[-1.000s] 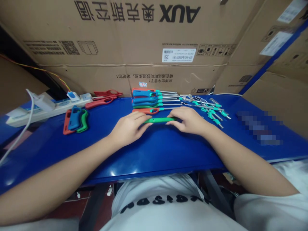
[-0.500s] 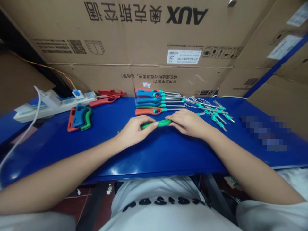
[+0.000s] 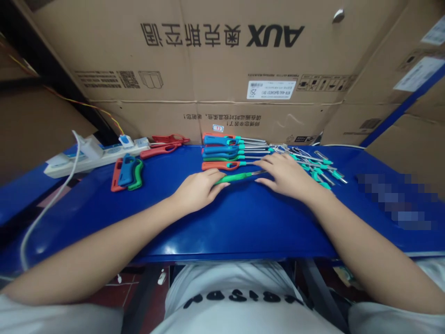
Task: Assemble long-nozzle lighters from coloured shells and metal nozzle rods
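My left hand [image 3: 194, 191] is closed around the rear of a green gas lighter [image 3: 236, 177], held low above the blue table. From the lighter's front end a thin metal tube [image 3: 257, 173] points right. My right hand [image 3: 287, 174] is beside that tube, thumb and fingers apart on either side of it; whether a fingertip touches it I cannot tell. Just behind the hands lies a row of finished-looking lighters, with an orange lighter [image 3: 222, 165] nearest. Loose metal tubes with teal collars [image 3: 318, 171] are heaped beyond my right hand, which partly hides them.
Red, blue and green handle shells [image 3: 127, 174] lie at the left, with red handle shells [image 3: 163, 147] behind them. A white power strip [image 3: 97, 160] with a trailing cable [image 3: 52, 204] is at the far left. A large cardboard box [image 3: 222, 60] walls off the back.
My right hand has moved off the front of the green lighter toward the right and opened. The metal tube now shows between the hands. The view has shifted slightly.
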The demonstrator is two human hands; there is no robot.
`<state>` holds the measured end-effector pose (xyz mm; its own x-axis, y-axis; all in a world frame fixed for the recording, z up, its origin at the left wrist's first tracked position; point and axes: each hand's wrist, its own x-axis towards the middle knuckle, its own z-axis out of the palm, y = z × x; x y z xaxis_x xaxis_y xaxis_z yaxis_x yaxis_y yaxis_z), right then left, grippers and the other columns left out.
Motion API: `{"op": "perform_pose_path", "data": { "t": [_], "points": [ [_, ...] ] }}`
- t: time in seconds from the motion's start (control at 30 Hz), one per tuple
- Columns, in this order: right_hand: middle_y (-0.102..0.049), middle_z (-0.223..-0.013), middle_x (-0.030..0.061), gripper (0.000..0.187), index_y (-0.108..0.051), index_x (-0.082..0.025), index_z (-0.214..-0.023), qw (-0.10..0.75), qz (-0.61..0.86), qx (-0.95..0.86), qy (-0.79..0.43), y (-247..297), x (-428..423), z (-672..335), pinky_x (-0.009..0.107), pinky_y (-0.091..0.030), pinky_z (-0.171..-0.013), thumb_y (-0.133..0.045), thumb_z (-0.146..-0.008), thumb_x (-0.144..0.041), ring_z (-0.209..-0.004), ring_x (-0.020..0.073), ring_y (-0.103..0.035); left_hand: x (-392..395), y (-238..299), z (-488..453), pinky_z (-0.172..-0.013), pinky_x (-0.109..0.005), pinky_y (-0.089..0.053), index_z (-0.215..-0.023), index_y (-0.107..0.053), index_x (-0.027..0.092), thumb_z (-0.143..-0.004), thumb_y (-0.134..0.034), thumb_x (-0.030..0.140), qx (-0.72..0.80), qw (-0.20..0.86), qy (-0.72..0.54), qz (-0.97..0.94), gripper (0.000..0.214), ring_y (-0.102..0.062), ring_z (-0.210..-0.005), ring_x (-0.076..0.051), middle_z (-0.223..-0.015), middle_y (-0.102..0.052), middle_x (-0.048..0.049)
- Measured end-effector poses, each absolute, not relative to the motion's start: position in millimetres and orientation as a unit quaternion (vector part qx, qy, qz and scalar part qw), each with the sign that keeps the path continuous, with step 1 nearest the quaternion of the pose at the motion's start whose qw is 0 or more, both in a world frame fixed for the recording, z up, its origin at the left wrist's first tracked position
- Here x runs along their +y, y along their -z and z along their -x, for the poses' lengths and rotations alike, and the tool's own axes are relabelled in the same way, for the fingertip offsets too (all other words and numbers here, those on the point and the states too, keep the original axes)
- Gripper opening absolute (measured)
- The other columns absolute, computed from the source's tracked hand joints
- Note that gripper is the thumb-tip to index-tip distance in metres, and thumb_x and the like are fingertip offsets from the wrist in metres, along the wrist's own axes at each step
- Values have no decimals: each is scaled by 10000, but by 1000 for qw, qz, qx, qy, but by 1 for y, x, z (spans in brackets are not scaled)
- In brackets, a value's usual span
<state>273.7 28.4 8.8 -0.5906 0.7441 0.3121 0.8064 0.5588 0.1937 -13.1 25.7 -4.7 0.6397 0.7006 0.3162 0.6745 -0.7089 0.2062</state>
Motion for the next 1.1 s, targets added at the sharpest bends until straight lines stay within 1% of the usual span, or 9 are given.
{"op": "perform_pose_path", "data": {
  "t": [0.07,0.13,0.23,0.43,0.53,0.63,0.8,0.93,1.1],
  "points": [
    [-684,-1215,167,376,-660,-136,-1250,85,469,-860,182,-8,37,-288,437,-420,-894,-629,-935,-339,-1118,341,-600,28,3,15,-805,-361,-562,-1137,-675,174,-1031,-463,394,397,19,-188,-898,324,-705,-1000,-274,-1122,-722,-92],
    [-716,-1145,136,241,-714,-166,-1106,93,474,-857,178,-9,45,-301,421,-427,-863,-584,-959,-306,-1072,317,-623,30,2,16,-832,-366,-560,-1160,-671,181,-1031,-466,395,401,13,-191,-896,324,-696,-1048,-281,-1163,-718,-89],
    [-753,-1049,101,209,-732,-192,-987,128,449,-870,157,-11,52,-311,428,-422,-870,-564,-976,-316,-1036,303,-642,30,1,17,-840,-359,-557,-1165,-670,180,-1033,-459,400,400,19,-189,-897,332,-694,-1065,-280,-1172,-716,-93],
    [-742,-988,102,181,-704,-188,-986,189,372,-906,69,-10,45,-294,423,-414,-885,-600,-957,-333,-967,271,-638,28,4,17,-810,-333,-542,-1202,-662,181,-1032,-452,419,376,34,-195,-905,360,-697,-1027,-260,-1166,-713,-99],
    [-708,-938,91,144,-650,-186,-949,209,359,-909,34,-5,38,-277,380,-415,-828,-628,-940,-328,-911,250,-618,25,4,14,-825,-314,-517,-1167,-679,171,-1025,-473,418,347,90,-220,-907,352,-689,-987,-235,-1110,-724,-92],
    [-687,-940,85,145,-614,-183,-946,211,351,-912,11,-2,32,-267,352,-414,-796,-623,-951,-328,-900,234,-614,21,3,9,-795,-279,-483,-1005,-717,158,-1008,-502,422,342,192,-245,-886,340,-672,-862,-192,-956,-742,-59],
    [-714,-1075,114,228,-657,-172,-1066,194,334,-922,15,-7,30,-272,394,-410,-920,-587,-980,-372,-1022,251,-636,21,-1,5,-625,-231,-400,-769,-704,149,-963,-531,466,393,306,-243,-833,410,-536,-614,-123,-688,-660,5],
    [-738,-1014,120,219,-695,-165,-1040,180,315,-931,46,-7,32,-278,400,-421,-892,-519,-1009,-291,-967,245,-654,21,0,7,-580,-224,-363,-749,-704,145,-946,-547,481,398,307,-255,-826,420,-466,-558,-103,-636,-619,16],
    [-729,-933,115,232,-696,-143,-1028,202,255,-944,49,2,30,-272,360,-471,-821,-503,-1014,-271,-875,219,-639,17,7,9,-589,-231,-379,-753,-713,139,-934,-576,471,384,240,-275,-848,402,-518,-589,-118,-650,-656,-12]
  ]
}}
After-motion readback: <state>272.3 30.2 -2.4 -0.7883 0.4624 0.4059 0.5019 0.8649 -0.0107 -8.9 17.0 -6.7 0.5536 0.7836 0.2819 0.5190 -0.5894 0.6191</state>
